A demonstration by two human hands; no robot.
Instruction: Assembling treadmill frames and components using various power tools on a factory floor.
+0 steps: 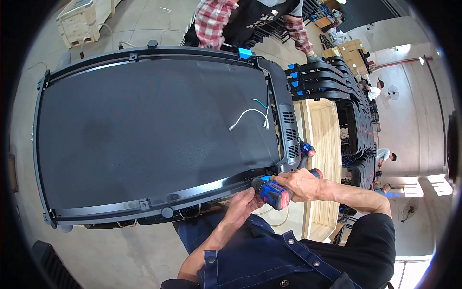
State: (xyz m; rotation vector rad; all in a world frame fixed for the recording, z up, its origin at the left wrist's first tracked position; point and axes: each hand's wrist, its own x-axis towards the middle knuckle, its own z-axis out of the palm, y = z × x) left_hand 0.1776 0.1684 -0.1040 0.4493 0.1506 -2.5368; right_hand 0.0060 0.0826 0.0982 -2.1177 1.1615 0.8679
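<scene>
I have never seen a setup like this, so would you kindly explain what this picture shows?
Happily. There is no robot here: a person works with two bare hands, and the view looks down from a camera on their head. Its very wide lens makes straight edges bend.

The big dark object looks like a treadmill base. A white cable and a short green wire lie over its right part.

At the near right corner, the right hand grips a blue and black power drill. The left hand is close to the drill's front; whether it holds anything is hard to tell. Across the base stands another person in checked sleeves.
</scene>
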